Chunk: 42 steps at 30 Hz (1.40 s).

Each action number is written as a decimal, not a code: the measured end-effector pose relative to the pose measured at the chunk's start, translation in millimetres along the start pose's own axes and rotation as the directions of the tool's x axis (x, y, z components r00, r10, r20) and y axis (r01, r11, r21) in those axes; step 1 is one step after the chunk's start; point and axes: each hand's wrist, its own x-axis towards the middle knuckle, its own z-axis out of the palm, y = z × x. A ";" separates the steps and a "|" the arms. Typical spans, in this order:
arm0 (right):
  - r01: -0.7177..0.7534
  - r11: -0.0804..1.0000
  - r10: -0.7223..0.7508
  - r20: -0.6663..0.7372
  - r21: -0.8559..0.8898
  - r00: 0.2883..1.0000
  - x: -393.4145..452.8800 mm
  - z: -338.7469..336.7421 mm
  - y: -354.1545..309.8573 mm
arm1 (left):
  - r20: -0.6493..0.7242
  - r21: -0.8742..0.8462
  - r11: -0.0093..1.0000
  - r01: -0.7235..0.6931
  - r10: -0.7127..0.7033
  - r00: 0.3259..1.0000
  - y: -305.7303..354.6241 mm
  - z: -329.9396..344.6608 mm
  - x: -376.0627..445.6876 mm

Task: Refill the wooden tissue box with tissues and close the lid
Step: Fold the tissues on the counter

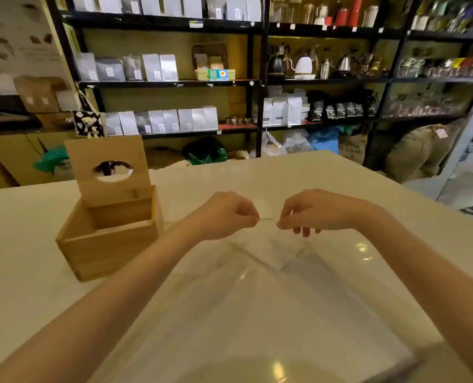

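A wooden tissue box [111, 243] stands on the white table at the left, empty inside. Its hinged lid [108, 167] is raised upright, showing an oval hole. In front of me lies a large pack of white tissues in clear plastic wrap [257, 308]. My left hand [224, 215] and my right hand [310, 211] are close together above the pack's far end. Each pinches the top edge of the plastic wrap between thumb and fingers. The box sits about a hand's width left of my left hand.
The white table [22, 272] runs from left to right. Behind it stand black shelves [254, 81] with coffee bags, kettles and jars. Sacks and bags lie on the floor at the back. Cardboard boxes are stacked at the far left.
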 end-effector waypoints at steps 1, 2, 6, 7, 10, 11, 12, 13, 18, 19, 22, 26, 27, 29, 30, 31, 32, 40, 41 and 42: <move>-0.003 1.000 0.003 -0.034 0.014 0.999 -0.7 6.6 3.9 | 0.013 0.026 1.000 -0.016 0.015 1.000 0.0 7.8 -0.4; -0.008 1.000 0.009 -0.089 0.017 0.996 -1.0 11.0 7.2 | -0.012 0.048 0.998 -0.028 0.029 1.000 -3.4 14.5 0.1; -0.067 0.995 0.047 -0.239 -0.076 0.970 2.0 40.9 23.7 | -0.107 0.124 0.990 -0.073 0.087 0.990 -20.5 46.1 0.0; -0.081 0.992 0.053 -0.268 -0.093 0.962 2.9 46.3 26.4 | -0.120 0.155 0.984 -0.086 0.105 0.987 -24.8 50.6 1.1; -0.091 0.989 0.050 -0.313 -0.118 0.948 5.6 60.1 30.9 | -0.107 0.288 0.948 -0.138 0.175 0.979 -31.9 62.8 -0.4; -0.093 0.989 0.051 -0.315 -0.117 0.948 6.5 62.8 31.5 | -0.096 0.318 0.936 -0.152 0.191 0.977 -32.9 66.3 -0.8; -0.084 0.990 0.044 -0.322 -0.113 0.946 7.4 64.7 31.5 | -0.089 0.339 0.927 -0.158 0.199 0.976 -33.9 68.6 -0.6; -0.072 0.991 0.034 -0.322 -0.110 0.946 8.5 66.2 31.7 | -0.088 0.356 0.921 -0.160 0.203 0.975 -34.9 70.3 0.0; 0.033 0.999 -0.031 -0.348 -0.001 0.937 13.2 74.5 29.3 | -0.069 0.323 0.928 -0.188 0.222 0.973 -35.0 70.4 0.1; 0.054 0.998 -0.043 -0.357 0.023 0.933 13.6 75.8 29.1 | -0.071 0.312 0.932 -0.186 0.218 0.973 -35.2 70.2 -0.3; 0.126 0.991 -0.096 -0.407 0.047 0.908 13.0 79.1 29.5 | -0.103 0.315 0.929 -0.196 0.239 0.966 -33.2 69.2 -2.3; 0.231 0.945 -0.101 -0.465 0.231 0.880 9.2 79.7 32.2 | -0.104 0.267 0.948 -0.173 0.207 0.973 -31.8 66.9 -3.9; 0.249 0.931 -0.094 -0.482 0.268 0.871 8.9 79.6 33.3 | -0.106 0.242 0.957 -0.160 0.190 0.976 -32.1 65.8 -4.6; 0.272 0.902 -0.072 -0.505 0.335 0.860 8.8 79.5 34.3 | -0.170 0.193 0.971 -0.141 0.175 0.970 -31.0 62.1 -5.6; 0.280 0.883 -0.056 -0.508 0.377 0.859 8.3 79.1 33.2 | -0.211 0.144 0.982 -0.125 0.154 0.965 -29.4 59.6 -5.7; 0.288 0.865 -0.043 -0.512 0.410 0.858 7.6 78.8 31.5 | -0.249 0.065 0.992 -0.105 0.118 0.961 -27.1 57.0 -5.7; 0.299 0.849 -0.032 -0.523 0.436 0.852 6.5 78.3 29.5 | -0.276 -0.032 0.996 -0.081 0.069 0.959 -24.6 53.3 -5.8; 0.401 0.674 0.016 -0.555 0.620 0.832 -7.3 61.0 18.1 | -0.158 -0.524 0.848 0.081 -0.190 0.969 -7.5 8.9 -24.2; 0.411 0.658 -0.002 -0.545 0.630 0.839 -9.2 58.1 14.5 | -0.132 -0.560 0.821 0.110 -0.220 0.967 -5.4 4.4 -31.3; 0.421 0.630 -0.010 -0.535 0.653 0.845 -11.1 55.1 12.0 | -0.103 -0.586 0.799 0.135 -0.239 0.965 -3.3 0.3 -37.8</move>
